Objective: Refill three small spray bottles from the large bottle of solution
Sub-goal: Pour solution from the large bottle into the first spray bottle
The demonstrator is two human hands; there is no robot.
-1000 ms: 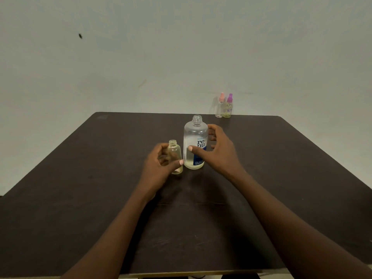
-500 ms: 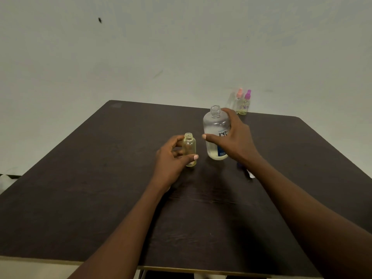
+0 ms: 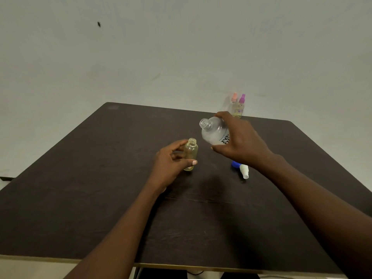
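A: What is the left hand (image 3: 171, 162) doing?

B: It is wrapped around a small clear plastic bottle with no cap (image 3: 190, 153). The thumb is in front and the fingers are behind. The little bottle stands straight up on the dark brown wooden table (image 3: 80, 188). There is a bit of yellowish liquid at the bottom of it.

A: And the right hand (image 3: 239, 143)?

B: It grips the big clear plastic bottle with black letters on it (image 3: 213, 131). The fingers are closed over its far side and the thumb is under it. The big bottle is up off the table and tipped to the left. Its open mouth points toward the little bottle, up and a bit to the right of it. The two bottles do not touch.

A: Is anything pouring out?

B: I cannot see any liquid coming out.

A: What else is on the table?

B: A round blue cap (image 3: 235, 164) lies just under the right wrist. A white spray top (image 3: 244, 171) lies right beside it.

A: Where are the other little bottles?

B: Two stand at the far edge of the table, close to the pale wall (image 3: 181, 47). One small clear bottle has a pink spray top (image 3: 234, 103). The other small clear bottle has a purple spray top (image 3: 241, 105). They stand side by side, behind the right hand.
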